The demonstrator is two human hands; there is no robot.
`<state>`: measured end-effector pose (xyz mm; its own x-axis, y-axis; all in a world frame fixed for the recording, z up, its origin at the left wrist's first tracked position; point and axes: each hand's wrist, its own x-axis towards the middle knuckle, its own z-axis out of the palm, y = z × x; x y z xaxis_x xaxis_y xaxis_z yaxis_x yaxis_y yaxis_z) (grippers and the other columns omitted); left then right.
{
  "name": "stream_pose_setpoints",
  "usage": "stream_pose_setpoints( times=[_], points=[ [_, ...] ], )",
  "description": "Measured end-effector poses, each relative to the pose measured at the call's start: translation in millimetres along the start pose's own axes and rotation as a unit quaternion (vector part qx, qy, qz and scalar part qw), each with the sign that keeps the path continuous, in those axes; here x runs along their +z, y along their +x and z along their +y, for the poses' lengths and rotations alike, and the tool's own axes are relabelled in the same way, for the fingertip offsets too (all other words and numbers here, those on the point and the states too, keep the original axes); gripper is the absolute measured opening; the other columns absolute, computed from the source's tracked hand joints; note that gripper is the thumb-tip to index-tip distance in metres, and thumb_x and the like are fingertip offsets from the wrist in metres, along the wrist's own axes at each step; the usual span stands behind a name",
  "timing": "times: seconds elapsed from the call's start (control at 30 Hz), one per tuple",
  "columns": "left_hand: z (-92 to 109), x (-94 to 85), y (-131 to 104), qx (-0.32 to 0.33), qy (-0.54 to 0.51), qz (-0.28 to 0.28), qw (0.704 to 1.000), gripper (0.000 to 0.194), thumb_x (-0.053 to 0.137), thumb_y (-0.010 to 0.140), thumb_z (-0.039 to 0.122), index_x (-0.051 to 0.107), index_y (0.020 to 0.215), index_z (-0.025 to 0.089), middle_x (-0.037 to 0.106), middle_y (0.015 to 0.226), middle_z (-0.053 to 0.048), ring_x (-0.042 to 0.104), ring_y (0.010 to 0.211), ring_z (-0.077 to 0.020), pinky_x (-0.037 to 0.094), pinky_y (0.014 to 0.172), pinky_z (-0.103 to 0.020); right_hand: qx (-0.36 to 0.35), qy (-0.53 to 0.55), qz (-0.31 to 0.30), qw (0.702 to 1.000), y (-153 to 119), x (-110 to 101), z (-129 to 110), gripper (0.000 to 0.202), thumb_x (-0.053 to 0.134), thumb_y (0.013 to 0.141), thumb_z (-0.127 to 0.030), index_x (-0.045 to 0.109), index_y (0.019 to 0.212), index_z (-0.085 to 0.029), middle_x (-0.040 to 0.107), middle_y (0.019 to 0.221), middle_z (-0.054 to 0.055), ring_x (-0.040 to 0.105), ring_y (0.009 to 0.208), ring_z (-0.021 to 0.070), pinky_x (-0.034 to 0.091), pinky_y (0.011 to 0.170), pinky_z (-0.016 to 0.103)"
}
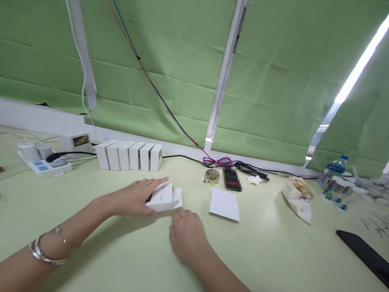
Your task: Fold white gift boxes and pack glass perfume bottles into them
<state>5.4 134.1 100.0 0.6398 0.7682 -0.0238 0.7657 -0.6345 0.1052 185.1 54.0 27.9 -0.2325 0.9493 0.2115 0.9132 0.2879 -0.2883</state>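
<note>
My left hand (pixel 137 197) grips a small white cardboard box (pixel 162 197) that lies on its side, with its end flap open toward the right. Printed text shows on the box's upper face, and a dark patch peeks out beside my fingers. Just below the open end, my right hand (pixel 187 235) is closed with its fingers curled down. Whatever it may hold is hidden. White card pieces (pixel 224 205) lie flat to the right of the box. Behind them sits a round, gold-toned metal object (pixel 212 176) with a clear face.
Several white boxes (pixel 129 156) stand in a row at the back left, beside a power strip (pixel 50 167). Along the back run bundled cables (pixel 217 161) and a pixelated dark item (pixel 232 179). To the right are a cloth pouch (pixel 296 198), clear jars (pixel 339 191), a water bottle (pixel 336 168) and a black slab (pixel 366 256).
</note>
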Motion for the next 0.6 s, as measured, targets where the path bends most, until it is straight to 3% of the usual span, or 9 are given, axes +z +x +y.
stream_pose_setpoints(
  times=[0.1,0.17,0.23,0.4,0.6],
  points=[
    [-20,24.9,-20,-0.004,-0.037,-0.007,0.999,0.082,0.058,0.066,0.031,0.029,0.142,0.019,0.043,0.140,-0.009,0.037,0.128,-0.0316,0.034,0.103,-0.040,0.074,0.024,0.035,0.996,2,-3,8,0.027,0.035,0.086,-0.010,0.062,0.087,-0.011,0.065,0.087,0.015,0.061,0.085,0.0275,0.047,0.075,0.043],
    [-18,36.4,-27,0.036,-0.066,0.005,0.997,0.080,0.059,0.065,0.031,0.033,0.140,0.023,0.043,0.140,-0.006,0.034,0.130,-0.0301,0.031,0.106,-0.040,0.094,0.056,0.060,0.992,3,-4,14,0.031,0.028,0.091,-0.013,0.058,0.095,-0.013,0.063,0.094,0.013,0.060,0.091,0.0245,0.047,0.080,0.040],
    [-10,42.8,-30,0.077,-0.090,0.016,0.993,0.079,0.061,0.064,0.033,0.036,0.138,0.025,0.045,0.138,-0.004,0.034,0.130,-0.0292,0.032,0.105,-0.039,0.079,0.091,0.061,0.991,2,-4,18,0.027,0.032,0.092,-0.021,0.054,0.106,-0.016,0.061,0.106,0.011,0.056,0.101,0.0213,0.045,0.087,0.036],
    [2,47.8,-30,0.097,-0.111,0.048,0.988,0.076,0.063,0.063,0.032,0.040,0.135,0.024,0.049,0.134,-0.005,0.038,0.126,-0.0296,0.033,0.104,-0.040,0.021,0.188,-0.006,0.982,-1,-1,25,0.032,0.046,0.089,-0.032,0.052,0.118,-0.019,0.061,0.115,0.007,0.054,0.107,0.0205,0.042,0.094,0.036],
    [-2,50.0,-32,0.087,-0.118,0.051,0.988,0.075,0.063,0.064,0.033,0.041,0.135,0.022,0.049,0.134,-0.005,0.039,0.126,-0.0291,0.035,0.103,-0.039,0.005,0.297,-0.121,0.947,-2,-6,37,0.066,0.067,0.073,-0.041,0.041,0.130,-0.021,0.048,0.129,0.009,0.041,0.121,0.0254,0.034,0.101,0.040]
  ],
)
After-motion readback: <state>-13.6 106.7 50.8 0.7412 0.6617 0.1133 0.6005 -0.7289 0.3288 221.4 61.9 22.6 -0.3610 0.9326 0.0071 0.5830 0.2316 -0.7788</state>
